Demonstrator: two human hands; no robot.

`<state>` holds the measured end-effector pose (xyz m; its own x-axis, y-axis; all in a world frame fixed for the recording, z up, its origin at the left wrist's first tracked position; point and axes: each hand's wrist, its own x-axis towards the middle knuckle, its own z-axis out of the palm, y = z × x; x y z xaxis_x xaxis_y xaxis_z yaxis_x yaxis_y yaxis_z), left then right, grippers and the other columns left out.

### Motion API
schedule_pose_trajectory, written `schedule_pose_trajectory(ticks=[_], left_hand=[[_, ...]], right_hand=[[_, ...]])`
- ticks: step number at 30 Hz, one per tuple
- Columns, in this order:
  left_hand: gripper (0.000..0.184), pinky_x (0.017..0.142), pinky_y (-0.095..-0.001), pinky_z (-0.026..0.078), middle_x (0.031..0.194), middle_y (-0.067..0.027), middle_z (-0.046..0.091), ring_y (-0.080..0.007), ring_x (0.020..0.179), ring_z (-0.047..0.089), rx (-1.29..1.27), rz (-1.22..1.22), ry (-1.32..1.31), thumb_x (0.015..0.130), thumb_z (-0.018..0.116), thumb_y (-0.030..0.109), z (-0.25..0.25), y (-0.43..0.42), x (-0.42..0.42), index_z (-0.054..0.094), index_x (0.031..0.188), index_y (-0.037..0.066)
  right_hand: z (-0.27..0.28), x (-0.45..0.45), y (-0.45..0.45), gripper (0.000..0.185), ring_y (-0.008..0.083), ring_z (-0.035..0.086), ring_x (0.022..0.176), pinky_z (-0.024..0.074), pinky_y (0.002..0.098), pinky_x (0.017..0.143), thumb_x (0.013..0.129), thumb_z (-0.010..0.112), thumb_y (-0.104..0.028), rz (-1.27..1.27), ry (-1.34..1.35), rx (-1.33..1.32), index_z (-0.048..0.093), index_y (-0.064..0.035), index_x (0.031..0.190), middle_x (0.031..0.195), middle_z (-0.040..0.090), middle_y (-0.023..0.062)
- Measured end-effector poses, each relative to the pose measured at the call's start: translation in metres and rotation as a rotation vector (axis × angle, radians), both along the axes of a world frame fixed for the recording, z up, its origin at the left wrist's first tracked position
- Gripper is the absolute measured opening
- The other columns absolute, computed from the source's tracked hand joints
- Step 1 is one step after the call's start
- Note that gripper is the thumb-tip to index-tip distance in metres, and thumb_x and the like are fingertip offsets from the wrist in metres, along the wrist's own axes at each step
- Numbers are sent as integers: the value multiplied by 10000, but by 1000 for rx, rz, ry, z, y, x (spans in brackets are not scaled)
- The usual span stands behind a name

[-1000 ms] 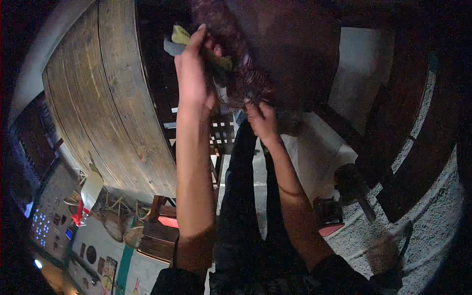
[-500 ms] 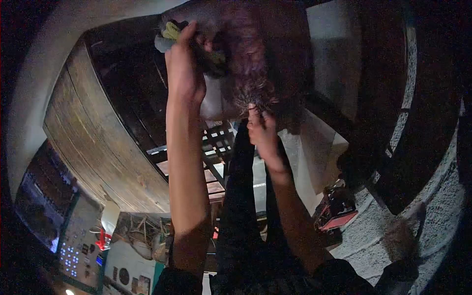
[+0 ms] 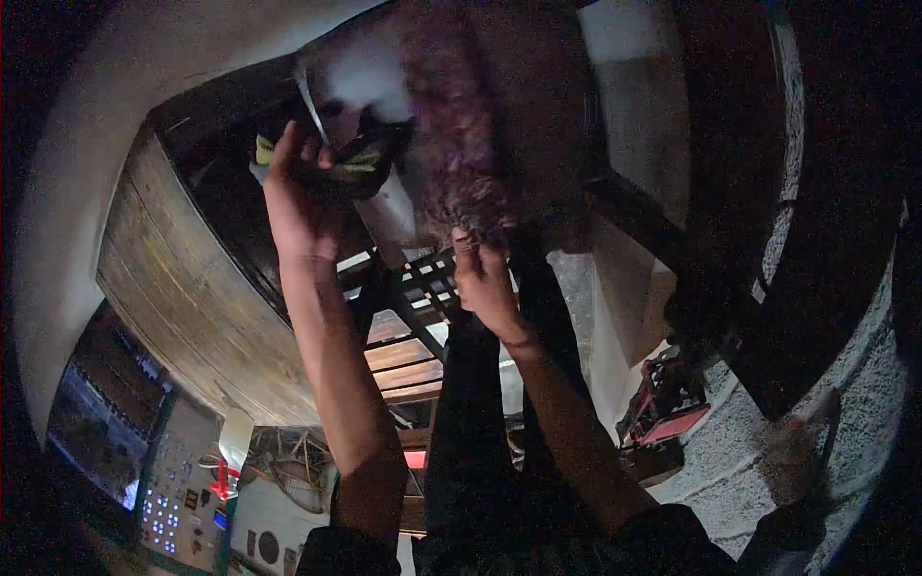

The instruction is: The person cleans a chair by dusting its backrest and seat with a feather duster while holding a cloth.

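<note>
My left hand (image 3: 300, 206) is raised at the upper left, its fingers closed around a dark object with a yellow-green band (image 3: 360, 158). Shadow hides what kind of object it is. Near the centre, my right hand (image 3: 485, 283) pinches the lower end of a shaggy purplish-brown furry strip (image 3: 456, 125), thumb on top. The strip runs upward from these fingers over a dark brown surface (image 3: 543, 115). A pale, shiny patch (image 3: 370, 72) shows just above the object in my left hand. Dim light and blur obscure the details.
A curved wooden panel (image 3: 192, 288) fills the left side. Below the hands is a dark lattice (image 3: 423, 288) over wooden slats. A panel with lit buttons (image 3: 168, 514) stands lower left, and a red-and-black item (image 3: 667, 408) lies by rough whitish blocks (image 3: 730, 480) at right.
My left hand has moved left and down with the banded object, away from the furry strip. My right hand sits slightly lower and further left, still pinching the strip's end.
</note>
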<state>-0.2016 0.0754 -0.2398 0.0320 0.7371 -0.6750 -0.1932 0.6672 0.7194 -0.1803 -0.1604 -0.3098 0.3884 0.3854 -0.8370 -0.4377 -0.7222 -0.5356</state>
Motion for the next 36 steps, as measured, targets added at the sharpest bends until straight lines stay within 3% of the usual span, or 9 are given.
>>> schedule_pose_trajectory(ticks=[2, 5, 8, 17, 25, 27, 30, 31, 36], left_hand=[[199, 801, -302, 445, 905, -19, 578, -159, 845, 548, -41, -38, -110, 927, 545, 209, -8, 0, -24, 558, 1073, 74], [197, 800, -289, 441, 900, -26, 586, -153, 846, 548, -57, -34, -140, 928, 551, 220, -9, -9, -38, 566, 1052, 68], [128, 686, -271, 442, 811, -3, 558, -117, 717, 529, -98, 17, -199, 923, 569, 216, -5, -22, -43, 552, 940, 90], [194, 740, -257, 439, 866, -7, 559, -126, 791, 534, -196, 29, -202, 918, 582, 220, -12, -54, -65, 543, 1020, 61], [146, 625, -270, 391, 680, 8, 463, -118, 612, 462, -149, 150, -211, 908, 597, 181, -5, -46, -51, 510, 831, 93], [177, 758, -256, 441, 878, -7, 549, -128, 806, 527, -163, 91, -203, 932, 561, 216, -4, -43, -48, 550, 1030, 68], [167, 746, -259, 440, 869, -12, 547, -137, 800, 528, -128, 133, -171, 937, 553, 206, 3, -33, -30, 556, 1027, 66], [153, 637, -263, 394, 712, 4, 503, -114, 639, 487, -115, 157, -145, 902, 604, 191, 1, -29, -24, 533, 808, 93], [155, 749, -267, 410, 829, 3, 517, -127, 760, 503, -100, 92, -226, 929, 566, 213, -4, -18, -19, 561, 999, 75]], right_hand=[[-3, 8, -7, 386, 297, 641, 729, 488, 397, 672, 919, 575, -357, 187, -39, -58, 612, 9, 1037, 833, 665, 145], [10, 26, -7, 196, 57, 472, 518, 394, 223, 425, 921, 613, -207, -33, 290, -15, 544, -104, 1073, 711, 508, -20], [2, 39, 3, 237, 76, 525, 588, 473, 246, 489, 899, 640, -197, 117, 203, 226, 560, -54, 1070, 780, 552, 14], [33, 72, 88, 325, 56, 480, 522, 362, 220, 404, 872, 661, -390, 382, 256, -25, 605, -74, 927, 733, 607, 6], [54, 76, 43, 425, 27, 345, 441, 257, 203, 373, 837, 645, -548, -265, 287, -125, 485, -163, 751, 597, 408, -68], [58, 66, 38, 433, 27, 359, 442, 258, 204, 367, 834, 642, -559, -305, 301, -105, 487, -163, 754, 603, 418, -67], [50, 73, 29, 438, 24, 390, 444, 263, 206, 354, 835, 635, -568, -231, 311, -102, 489, -161, 767, 613, 438, -64], [54, 78, 31, 435, 24, 390, 441, 267, 204, 355, 837, 631, -569, -132, 274, -128, 489, -164, 768, 603, 433, -65], [54, 72, 42, 465, 33, 317, 416, 213, 217, 353, 855, 597, -584, -137, 211, -147, 457, -176, 681, 563, 366, -76]])
